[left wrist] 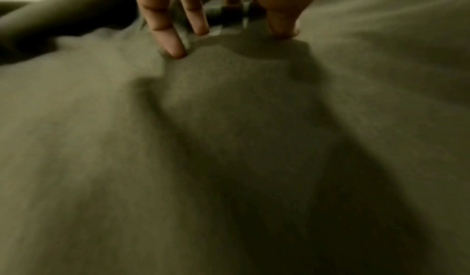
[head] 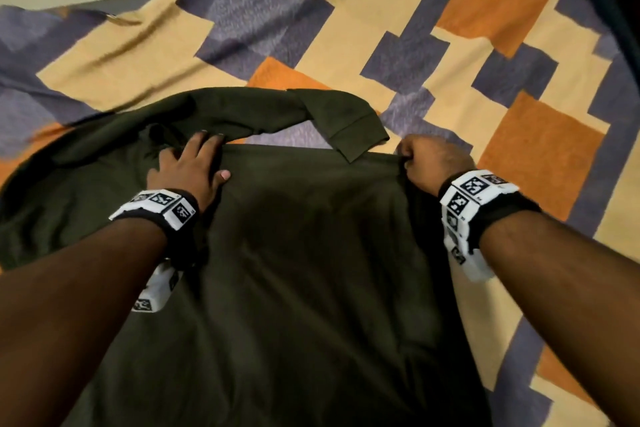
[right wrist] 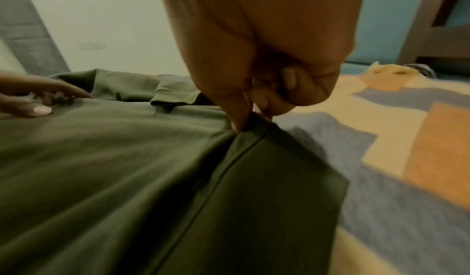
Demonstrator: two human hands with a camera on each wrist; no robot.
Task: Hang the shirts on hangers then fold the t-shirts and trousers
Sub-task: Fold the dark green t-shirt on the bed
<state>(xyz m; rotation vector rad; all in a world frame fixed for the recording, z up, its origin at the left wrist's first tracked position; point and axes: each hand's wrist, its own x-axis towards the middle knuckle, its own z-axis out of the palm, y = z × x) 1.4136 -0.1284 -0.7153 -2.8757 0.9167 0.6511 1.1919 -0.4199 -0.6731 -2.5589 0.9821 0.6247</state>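
Patchwork bedspread (head: 346,10) beyond t-shirt (head: 311,253), right hand (head: 433,163) on edge.

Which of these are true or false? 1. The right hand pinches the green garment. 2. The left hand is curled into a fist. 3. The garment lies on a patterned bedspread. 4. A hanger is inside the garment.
1. True: the right hand pinches a folded edge of the dark green garment.
2. False: the left hand lies flat on the garment, fingers spread.
3. True: the bedspread has orange, cream and purple blocks.
4. False: no hanger is visible.
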